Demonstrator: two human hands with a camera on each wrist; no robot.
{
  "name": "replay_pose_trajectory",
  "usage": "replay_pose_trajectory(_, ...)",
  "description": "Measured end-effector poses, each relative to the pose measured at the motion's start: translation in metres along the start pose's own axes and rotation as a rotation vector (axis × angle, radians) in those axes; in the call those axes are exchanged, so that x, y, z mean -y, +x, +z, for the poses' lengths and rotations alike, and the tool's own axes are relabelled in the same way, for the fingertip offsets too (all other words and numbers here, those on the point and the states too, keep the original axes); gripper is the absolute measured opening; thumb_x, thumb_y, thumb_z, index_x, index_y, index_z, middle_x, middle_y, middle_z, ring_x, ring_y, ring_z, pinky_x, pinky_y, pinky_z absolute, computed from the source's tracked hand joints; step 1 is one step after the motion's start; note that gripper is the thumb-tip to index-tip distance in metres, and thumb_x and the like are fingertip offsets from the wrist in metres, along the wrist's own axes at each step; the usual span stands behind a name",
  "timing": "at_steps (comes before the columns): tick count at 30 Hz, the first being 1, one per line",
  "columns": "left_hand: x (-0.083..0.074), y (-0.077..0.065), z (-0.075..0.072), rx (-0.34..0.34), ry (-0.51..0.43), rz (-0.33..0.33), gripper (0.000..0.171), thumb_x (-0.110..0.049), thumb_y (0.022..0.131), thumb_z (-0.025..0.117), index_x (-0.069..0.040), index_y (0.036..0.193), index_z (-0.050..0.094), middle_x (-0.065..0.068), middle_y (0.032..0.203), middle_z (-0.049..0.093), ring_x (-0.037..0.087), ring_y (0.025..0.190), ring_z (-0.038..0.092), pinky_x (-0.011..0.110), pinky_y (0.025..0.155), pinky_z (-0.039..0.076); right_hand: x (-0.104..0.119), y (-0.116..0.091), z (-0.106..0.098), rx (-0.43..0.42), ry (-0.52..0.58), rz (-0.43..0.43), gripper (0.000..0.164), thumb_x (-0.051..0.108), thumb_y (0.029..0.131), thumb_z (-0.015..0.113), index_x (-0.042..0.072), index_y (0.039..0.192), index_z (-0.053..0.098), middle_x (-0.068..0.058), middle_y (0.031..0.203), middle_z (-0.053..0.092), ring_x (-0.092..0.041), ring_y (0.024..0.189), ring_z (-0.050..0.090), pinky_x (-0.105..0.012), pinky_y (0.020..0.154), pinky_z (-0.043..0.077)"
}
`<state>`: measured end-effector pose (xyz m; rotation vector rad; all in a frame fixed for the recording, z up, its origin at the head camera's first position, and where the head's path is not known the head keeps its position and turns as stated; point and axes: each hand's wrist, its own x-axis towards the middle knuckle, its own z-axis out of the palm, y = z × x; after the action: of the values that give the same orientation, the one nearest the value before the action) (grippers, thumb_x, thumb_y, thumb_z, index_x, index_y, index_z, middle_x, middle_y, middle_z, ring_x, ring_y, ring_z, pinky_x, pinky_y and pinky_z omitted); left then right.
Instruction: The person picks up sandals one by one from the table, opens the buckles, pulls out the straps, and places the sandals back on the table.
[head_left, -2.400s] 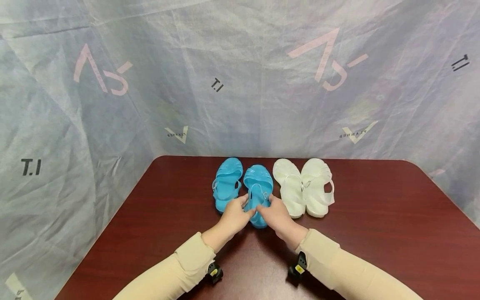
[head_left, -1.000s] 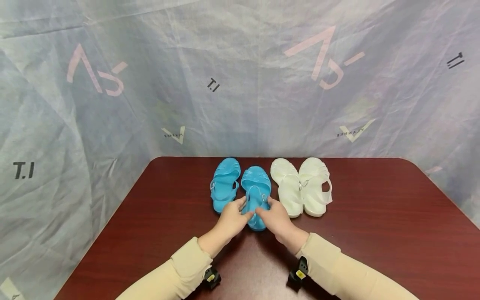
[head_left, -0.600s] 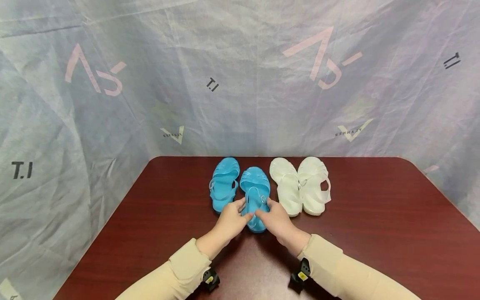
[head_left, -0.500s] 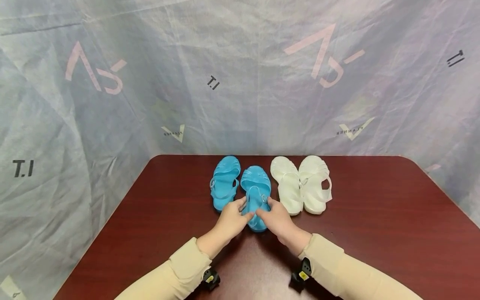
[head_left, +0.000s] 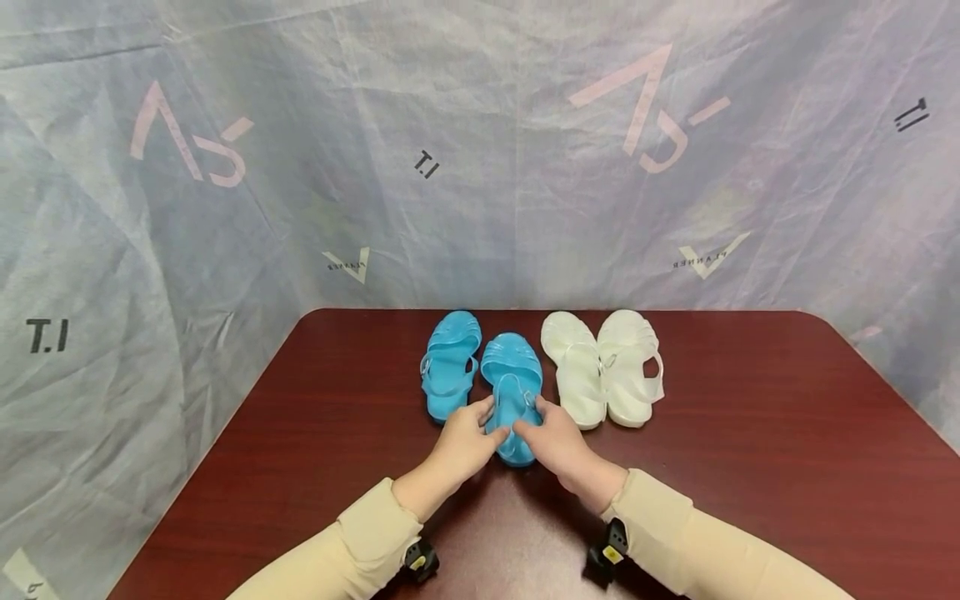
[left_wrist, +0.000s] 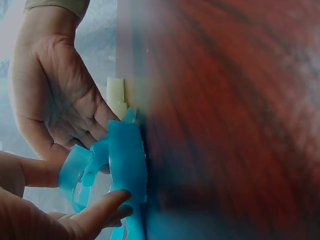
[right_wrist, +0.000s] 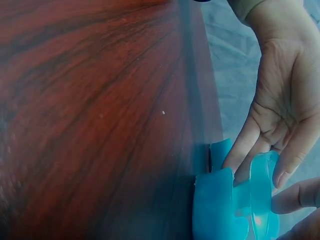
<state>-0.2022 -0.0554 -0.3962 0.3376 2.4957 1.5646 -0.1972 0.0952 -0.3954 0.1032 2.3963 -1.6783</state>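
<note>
Pale grey fabric printed with pink, black and cream lettering (head_left: 517,167) hangs behind and along the nine o'clock side of a dark red wood-grain table with rounded far corners (head_left: 750,433). Two cream sleeves, the left (head_left: 322,550) and the right (head_left: 720,546), reach in from seven and five o'clock. Near the far edge lie four sandals, toes toward twelve. Taking the held glossy blue closed-toe sandal (head_left: 513,354) as the clock's centre, a second, matching blue sandal (head_left: 453,331) lies just beside it at ten, and two translucent white sandals, the nearer (head_left: 579,379) and the farther (head_left: 627,379), lie touching side by side around two to three. The pairing by colour looks deliberate. The left hand (head_left: 459,442) grips the held sandal's heel end from its eight o'clock side and the right hand (head_left: 561,442) from its four o'clock side, thumbs inward over the heel. Holding both sides probably keeps the sandal from twisting; its sole appears to rest on the table, though any slight gap cannot be told. Black wrist units, left (head_left: 422,560) and right (head_left: 609,546), sit at the cuffs. Smallest is the held sandal's strap buckle (head_left: 528,398), toward one o'clock of the thumbs.
</note>
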Motion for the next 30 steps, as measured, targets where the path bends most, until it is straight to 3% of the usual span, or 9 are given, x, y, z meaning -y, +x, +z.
replay_pose_trajectory(14,0.000,-0.009,0.002,0.011,-0.041,-0.015,0.056,-0.005,0.094,0.059,0.014,0.142,0.036,0.030,0.144,0.042,0.039,0.135,0.042,0.047,0.103,0.045,0.002,-0.009,-0.001,0.012,0.019,0.025,0.066,0.012,0.095,0.052,-0.013,0.148,0.021,-0.029,0.155,0.022,-0.043,0.144,0.021,-0.056,0.113,0.028)
replay_pose_trajectory(30,-0.004,-0.015,0.002,0.024,-0.016,-0.017,0.057,-0.005,0.095,0.059,0.014,0.142,0.035,0.031,0.144,0.042,0.040,0.134,0.043,0.048,0.102,0.045,0.002,-0.014,-0.002,0.012,0.039,0.033,0.066,0.013,0.096,0.052,-0.012,0.148,0.021,-0.029,0.155,0.021,-0.042,0.145,0.020,-0.055,0.114,0.028)
